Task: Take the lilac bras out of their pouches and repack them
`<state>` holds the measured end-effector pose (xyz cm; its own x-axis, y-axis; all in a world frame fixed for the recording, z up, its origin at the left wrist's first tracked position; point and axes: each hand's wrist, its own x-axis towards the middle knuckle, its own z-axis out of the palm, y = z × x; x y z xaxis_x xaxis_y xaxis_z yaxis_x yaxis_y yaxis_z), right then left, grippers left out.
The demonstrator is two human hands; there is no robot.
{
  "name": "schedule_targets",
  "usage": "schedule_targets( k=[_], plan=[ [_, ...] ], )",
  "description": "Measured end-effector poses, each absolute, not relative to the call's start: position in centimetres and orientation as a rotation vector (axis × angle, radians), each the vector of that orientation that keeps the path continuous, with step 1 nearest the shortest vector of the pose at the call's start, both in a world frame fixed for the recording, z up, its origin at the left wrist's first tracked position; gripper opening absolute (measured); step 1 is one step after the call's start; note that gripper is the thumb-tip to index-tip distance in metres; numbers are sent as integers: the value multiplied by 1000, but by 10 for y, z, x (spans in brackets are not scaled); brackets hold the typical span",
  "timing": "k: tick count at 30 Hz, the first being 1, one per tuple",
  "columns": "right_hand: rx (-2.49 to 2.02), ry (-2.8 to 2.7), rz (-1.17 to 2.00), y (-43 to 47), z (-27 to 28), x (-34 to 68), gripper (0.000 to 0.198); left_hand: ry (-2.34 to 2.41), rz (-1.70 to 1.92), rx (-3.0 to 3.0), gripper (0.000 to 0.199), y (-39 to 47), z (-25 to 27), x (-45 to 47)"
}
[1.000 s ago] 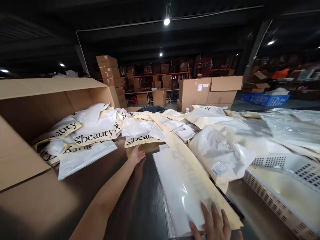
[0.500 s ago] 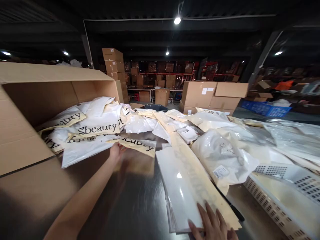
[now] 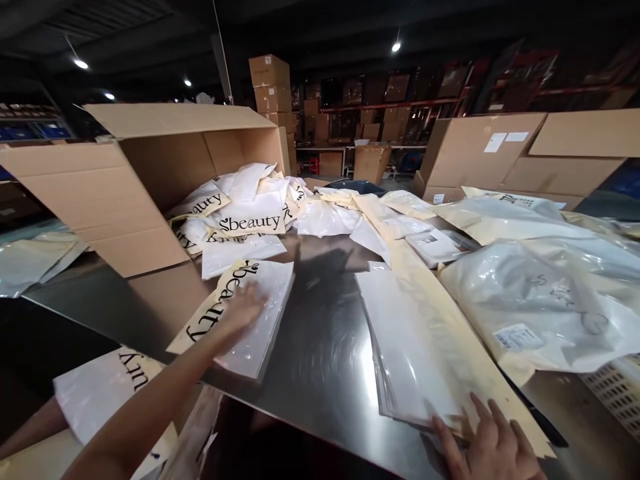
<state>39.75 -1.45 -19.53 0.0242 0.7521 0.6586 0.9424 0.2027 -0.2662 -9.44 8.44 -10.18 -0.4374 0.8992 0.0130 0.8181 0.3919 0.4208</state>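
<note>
My left hand [image 3: 244,311], slightly blurred, lies over a white and cream plastic mailing bag [image 3: 273,293] printed "Sbeauty" on the metal table. Its fingers look outstretched. On the right, my right hand [image 3: 493,440] rests with fingers spread at the near end of a stack of flat plastic bags [image 3: 410,347]. Behind my left hand, more printed bags [image 3: 250,210] spill from an open cardboard box [image 3: 150,220] lying on its side. A filled white bag [image 3: 545,300] with a label sits right of the stack.
The metal table [image 3: 330,320] ends at a near edge below. At lower left, another arm [image 3: 35,427] shows beside a printed bag [image 3: 100,393]. A white perforated basket [image 3: 617,393] stands at right. Cardboard boxes [image 3: 480,153] stand behind the table.
The view has swung left. My left hand has drawn a printed bag from the pile toward me, and it now lies flat under the hand. My right hand stays on the stack.
</note>
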Motion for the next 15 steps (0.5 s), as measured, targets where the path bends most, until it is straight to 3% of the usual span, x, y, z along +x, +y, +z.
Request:
schedule_targets(
  k=[3,7,9,12,15],
  plan=[
    [-1592,-1557,-542,-21,-186,392,76,2260,410,1778,64,72,-130,-49],
    [-1464,-1617,-493,-39,-172,361,49,1955,397,2063,56,48,-131,-23],
    [-1419,-1698,-205,-51,-165,328,35,1868,453,2124,50,30,-121,-25],
    [-1307,-1794,379,-67,-156,271,22,2049,821,2042,41,-9,-105,-39],
    [-1283,-1782,997,-76,-148,228,27,2461,1011,1634,37,-57,-102,-57]
  ],
)
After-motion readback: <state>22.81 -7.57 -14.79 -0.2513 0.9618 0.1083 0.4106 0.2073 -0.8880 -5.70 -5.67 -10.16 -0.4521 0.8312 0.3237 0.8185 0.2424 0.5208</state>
